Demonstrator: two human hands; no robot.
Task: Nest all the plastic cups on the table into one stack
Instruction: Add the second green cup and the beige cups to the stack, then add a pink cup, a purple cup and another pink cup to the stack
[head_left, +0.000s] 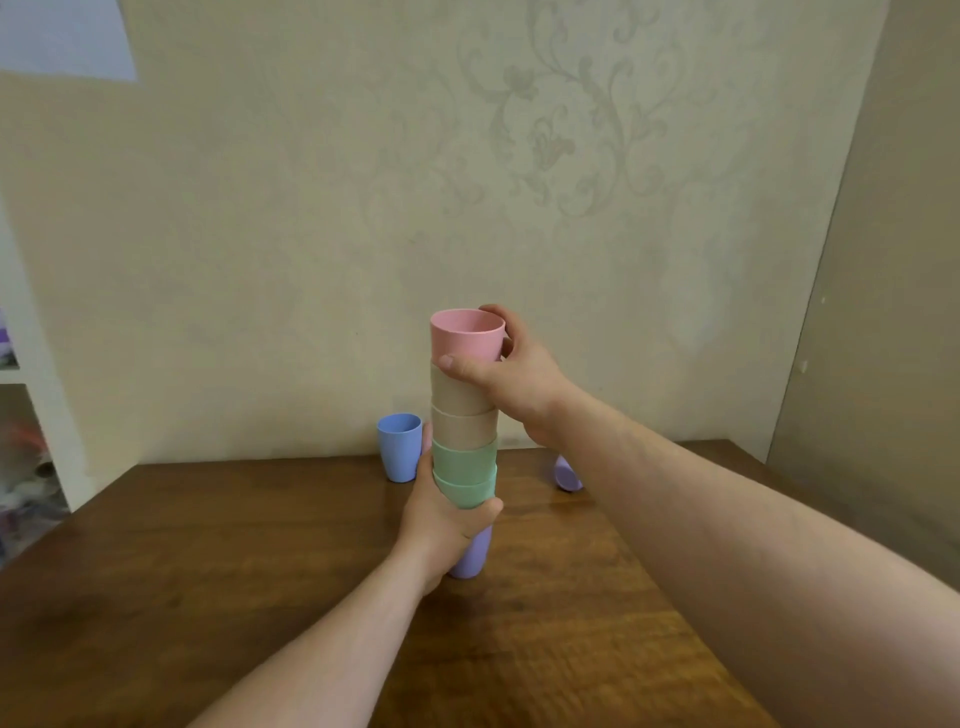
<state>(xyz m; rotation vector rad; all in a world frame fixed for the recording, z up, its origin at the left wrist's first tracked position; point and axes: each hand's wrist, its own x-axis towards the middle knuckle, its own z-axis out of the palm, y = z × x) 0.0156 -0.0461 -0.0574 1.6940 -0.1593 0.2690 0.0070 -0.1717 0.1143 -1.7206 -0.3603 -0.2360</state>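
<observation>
A tall stack of nested cups (464, 426) stands upright on the wooden table (260, 545): lilac at the bottom, then two green, two beige and a pink cup (464, 335) on top. My left hand (441, 525) grips the stack low, around the green and lilac cups. My right hand (501, 374) wraps the pink cup's base from the right. A blue cup (399, 447) stands upright behind the stack to the left. A lilac cup (568, 474) lies behind my right forearm, partly hidden.
A patterned beige wall (519, 182) runs right behind the table's far edge. White shelving with clutter (26, 441) stands at the left. A beige panel (883, 312) closes in the right side.
</observation>
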